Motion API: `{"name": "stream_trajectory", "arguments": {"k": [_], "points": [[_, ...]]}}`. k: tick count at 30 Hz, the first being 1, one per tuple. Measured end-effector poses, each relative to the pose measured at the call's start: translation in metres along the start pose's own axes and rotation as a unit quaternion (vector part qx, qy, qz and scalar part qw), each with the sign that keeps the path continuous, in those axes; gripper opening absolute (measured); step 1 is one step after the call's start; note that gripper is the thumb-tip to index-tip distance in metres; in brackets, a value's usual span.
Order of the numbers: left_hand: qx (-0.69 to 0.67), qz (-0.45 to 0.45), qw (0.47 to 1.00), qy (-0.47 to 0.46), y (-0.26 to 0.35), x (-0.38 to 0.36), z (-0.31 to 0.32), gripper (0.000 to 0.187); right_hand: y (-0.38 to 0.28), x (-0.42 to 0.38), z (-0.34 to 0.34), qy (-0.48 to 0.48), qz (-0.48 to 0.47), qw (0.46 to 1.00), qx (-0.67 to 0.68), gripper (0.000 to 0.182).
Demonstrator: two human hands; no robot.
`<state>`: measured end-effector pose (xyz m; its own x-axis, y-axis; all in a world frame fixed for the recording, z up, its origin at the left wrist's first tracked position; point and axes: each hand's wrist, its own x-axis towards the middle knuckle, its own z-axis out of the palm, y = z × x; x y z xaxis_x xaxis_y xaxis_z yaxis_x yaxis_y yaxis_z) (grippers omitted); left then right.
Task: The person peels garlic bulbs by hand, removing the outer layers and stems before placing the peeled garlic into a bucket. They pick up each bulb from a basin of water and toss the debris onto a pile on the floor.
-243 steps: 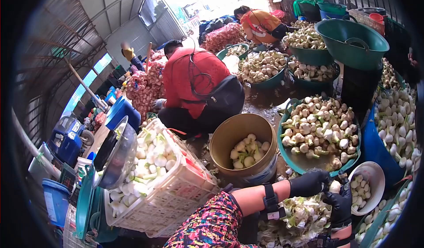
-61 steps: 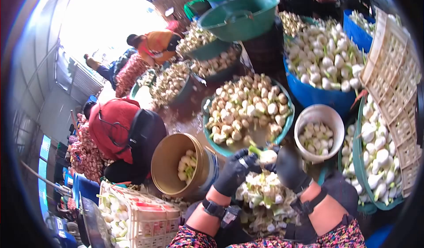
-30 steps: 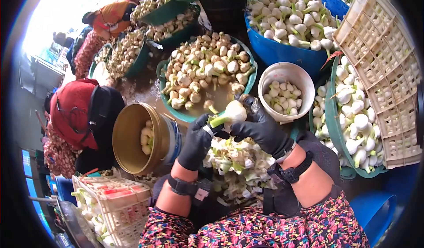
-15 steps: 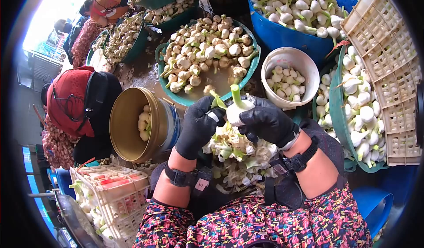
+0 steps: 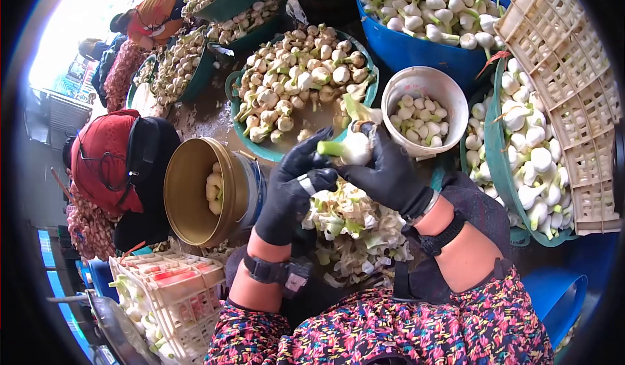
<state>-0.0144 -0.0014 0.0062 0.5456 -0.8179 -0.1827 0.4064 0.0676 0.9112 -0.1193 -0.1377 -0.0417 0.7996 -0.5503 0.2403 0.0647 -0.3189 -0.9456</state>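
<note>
My right hand (image 5: pixel 392 176), in a black glove, is closed around a white garlic bulb (image 5: pixel 357 150) whose cut green stem points left. A pale green-and-white flap, apparently peeled skin (image 5: pixel 359 110), sticks up beyond the bulb near my right fingers. My left hand (image 5: pixel 293 186), also black-gloved with a white band on one finger, is just left of the bulb. Its fingers are apart around the stem end and hold nothing visible. Below both hands lies a heap of garlic peelings (image 5: pixel 355 228) in my lap.
Ahead stands a green tub (image 5: pixel 234 95) of unpeeled garlic. A white bucket (image 5: pixel 459 121) with small bulbs, a blue tub (image 5: pixel 416 49) and a green basin (image 5: pixel 514 163) of peeled garlic stand right. A gold-coloured bucket (image 5: pixel 179 202) and plastic crate (image 5: pixel 189 293) are left.
The bulb has turned from stem-up to stem-left and now sits in my right hand. My left hand has loosened from the peel it gripped, and its fingers have spread.
</note>
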Motion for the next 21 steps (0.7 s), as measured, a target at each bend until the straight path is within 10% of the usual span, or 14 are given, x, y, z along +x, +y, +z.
{"name": "stream_trajectory", "arguments": {"k": [4,5,9,12,16,17,21], "points": [[0.056,0.044,0.997,0.042,0.0,0.001,0.003,0.034,-0.006,0.002,0.001,-0.013,-0.056,0.997,-0.05,0.053],[-0.006,0.049,0.997,0.06,0.002,0.002,0.003,0.027,-0.011,0.003,0.005,-0.005,0.012,0.977,0.211,0.048],[0.021,0.01,0.998,0.055,0.01,-0.001,-0.004,0.025,-0.027,0.016,-0.03,-0.117,0.29,0.846,0.432,0.038],[0.072,0.006,0.997,0.032,0.005,-0.001,-0.005,0.025,-0.021,0.013,-0.015,-0.084,0.276,0.829,0.479,0.027],[-0.015,0.024,0.999,0.044,0.003,0.002,-0.013,0.023,-0.017,0.018,-0.016,-0.013,0.129,0.939,0.317,0.016],[0.141,0.073,0.985,0.072,0.008,0.002,-0.017,0.023,-0.023,0.017,-0.018,-0.009,0.093,0.937,0.337,0.013],[0.03,0.037,0.994,0.103,0.012,0.006,-0.028,0.028,-0.03,0.0,-0.028,-0.404,0.059,0.909,0.089,0.02]]}}
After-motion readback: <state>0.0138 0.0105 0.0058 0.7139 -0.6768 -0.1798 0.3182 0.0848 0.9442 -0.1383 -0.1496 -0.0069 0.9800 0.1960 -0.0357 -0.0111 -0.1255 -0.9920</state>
